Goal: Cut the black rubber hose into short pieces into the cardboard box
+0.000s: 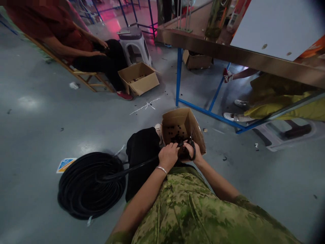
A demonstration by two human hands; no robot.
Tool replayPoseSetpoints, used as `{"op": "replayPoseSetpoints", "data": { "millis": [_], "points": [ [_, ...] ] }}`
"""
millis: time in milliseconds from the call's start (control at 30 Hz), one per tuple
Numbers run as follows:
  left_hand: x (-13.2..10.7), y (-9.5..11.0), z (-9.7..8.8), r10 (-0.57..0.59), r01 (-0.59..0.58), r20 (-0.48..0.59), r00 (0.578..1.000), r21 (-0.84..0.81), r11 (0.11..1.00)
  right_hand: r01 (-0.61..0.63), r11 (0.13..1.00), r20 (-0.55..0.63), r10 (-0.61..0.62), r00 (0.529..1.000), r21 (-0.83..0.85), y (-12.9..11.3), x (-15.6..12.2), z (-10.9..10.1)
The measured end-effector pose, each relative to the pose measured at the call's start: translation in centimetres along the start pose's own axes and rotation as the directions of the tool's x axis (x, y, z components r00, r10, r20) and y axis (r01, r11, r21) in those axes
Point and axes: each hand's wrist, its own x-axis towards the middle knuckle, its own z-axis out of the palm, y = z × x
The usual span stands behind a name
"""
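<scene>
My left hand (168, 156) is closed around a black hose (132, 168) that runs from a large coil (90, 184) on the floor at my left. My right hand (191, 150) grips black-handled scissors (191, 146) at the hose's end. Both hands sit over an open cardboard box (186, 120) between my knees, which holds several small dark cut pieces (176, 134). A silver bracelet is on my left wrist.
Another person sits on a wooden chair (83, 76) at the back left with a second cardboard box (139, 78) by their feet. A blue-legged workbench (228, 51) stands at the right, with someone's legs and shoes (233, 117) beneath it. A white stool (134, 45) stands behind.
</scene>
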Motion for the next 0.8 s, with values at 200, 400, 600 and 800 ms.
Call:
{"op": "replayPoseSetpoints", "data": {
  "millis": [200, 400, 600, 800],
  "points": [
    [0.3, -0.1, 0.2, -0.087, 0.083, -0.081, 0.993, -0.056, 0.995, 0.081, 0.987, 0.201, -0.052, 0.978, -0.138, 2.7, -1.7, -1.1],
    [0.1, 0.0, 0.2, -0.082, 0.079, -0.078, 0.994, -0.043, 0.996, 0.067, 0.970, 0.298, 0.005, 0.955, -0.233, 4.7, -3.2, -0.5],
    [0.1, 0.0, 0.0, -0.063, 0.062, -0.038, 0.997, -0.018, 0.998, 0.080, 0.976, 0.334, -0.008, 0.943, -0.201, 3.8, -2.6, 0.2],
    [0.0, -0.1, 0.2, -0.038, 0.038, -0.011, 0.999, -0.018, 0.999, 0.052, 0.980, 0.345, 0.019, 0.938, -0.193, 3.5, -2.4, 0.2]
  ]
}}
